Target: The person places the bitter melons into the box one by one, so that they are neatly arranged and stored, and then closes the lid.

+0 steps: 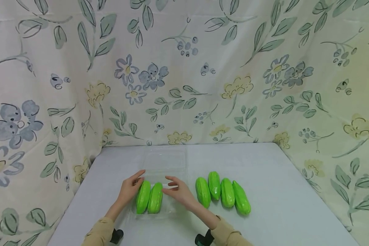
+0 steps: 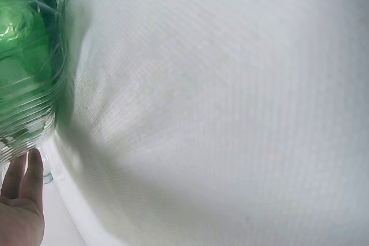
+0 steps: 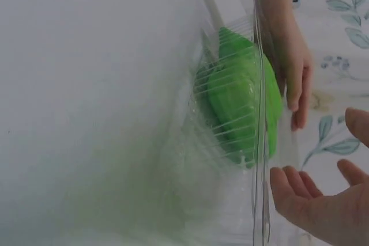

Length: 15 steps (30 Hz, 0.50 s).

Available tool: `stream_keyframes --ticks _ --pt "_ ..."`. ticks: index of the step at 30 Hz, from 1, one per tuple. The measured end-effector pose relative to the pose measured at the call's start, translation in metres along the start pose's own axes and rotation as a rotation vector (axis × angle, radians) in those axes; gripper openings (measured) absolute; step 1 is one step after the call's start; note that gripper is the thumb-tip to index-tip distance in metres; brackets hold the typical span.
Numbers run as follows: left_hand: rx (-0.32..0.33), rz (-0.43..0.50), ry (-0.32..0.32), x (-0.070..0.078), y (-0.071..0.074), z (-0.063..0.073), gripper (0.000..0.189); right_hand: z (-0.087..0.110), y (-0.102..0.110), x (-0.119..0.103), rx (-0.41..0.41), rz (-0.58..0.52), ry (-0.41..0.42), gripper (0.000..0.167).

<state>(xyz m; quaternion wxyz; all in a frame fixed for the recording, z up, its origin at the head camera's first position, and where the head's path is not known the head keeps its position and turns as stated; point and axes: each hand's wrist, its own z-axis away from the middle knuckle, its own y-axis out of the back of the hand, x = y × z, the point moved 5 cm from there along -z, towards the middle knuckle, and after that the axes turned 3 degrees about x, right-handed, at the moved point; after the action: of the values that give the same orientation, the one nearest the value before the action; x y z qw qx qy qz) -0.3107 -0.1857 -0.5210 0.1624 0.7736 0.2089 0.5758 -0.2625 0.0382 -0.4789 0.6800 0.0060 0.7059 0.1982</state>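
Lying side by side in a clear, ribbed plastic box (image 1: 173, 209), two plump green vegetables (image 1: 155, 198) gleam, glossy and faintly ridged! The left hand (image 1: 130, 187), fingers loose, is at the left one's upper end; the right hand (image 1: 179, 193), fingers spread and holding nothing, is just beside the other. Four matching vegetables (image 1: 227, 193) stand apart to the right on the smooth white tabletop (image 1: 283, 191).

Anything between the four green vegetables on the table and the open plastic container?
Yes: the right hand and its forearm extend over the right edge of the container, which faces the four vegetables; nothing else visible lies between.
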Motion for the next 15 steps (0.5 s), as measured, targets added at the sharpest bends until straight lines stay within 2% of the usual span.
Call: stream_keyframes --ticks 8,15 --pt "0.003 0.007 -0.005 0.0 0.0 0.0 0.038 0.004 0.017 -0.001 -0.026 0.043 0.013 0.049" --pt "0.006 -0.01 -0.001 -0.001 0.0 0.0 0.038 0.006 0.033 -0.004 0.009 0.062 0.082 0.044"
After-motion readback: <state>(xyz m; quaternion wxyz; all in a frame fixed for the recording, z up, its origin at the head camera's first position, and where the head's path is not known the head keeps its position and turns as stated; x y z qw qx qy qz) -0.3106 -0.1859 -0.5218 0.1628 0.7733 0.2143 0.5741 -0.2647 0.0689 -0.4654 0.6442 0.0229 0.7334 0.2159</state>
